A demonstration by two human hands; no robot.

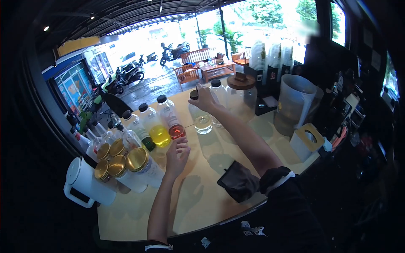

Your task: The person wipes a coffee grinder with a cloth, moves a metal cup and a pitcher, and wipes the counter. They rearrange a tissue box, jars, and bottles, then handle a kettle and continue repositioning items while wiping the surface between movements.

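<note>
My right hand [203,99] has its fingers closed around the black cap of a clear bottle [202,119] with a little colourless liquid at its base. My left hand [178,154] is raised over the table, fingers apart and slightly curled, just in front of the bottle with red liquid [172,120]; it holds nothing. To the left of that bottle stand a bottle with yellow liquid [158,130] and one with dark green liquid [139,128], both black-capped. Another clear bottle [218,95] stands just behind my right hand.
Gold-lidded jars [137,159] and a white pitcher [80,181] are at the left. A black cloth pouch [239,181] lies near the front. At the right are a wood-lidded jar [241,99], a large jug [294,103], a tissue box [304,143] and stacked cups [273,57].
</note>
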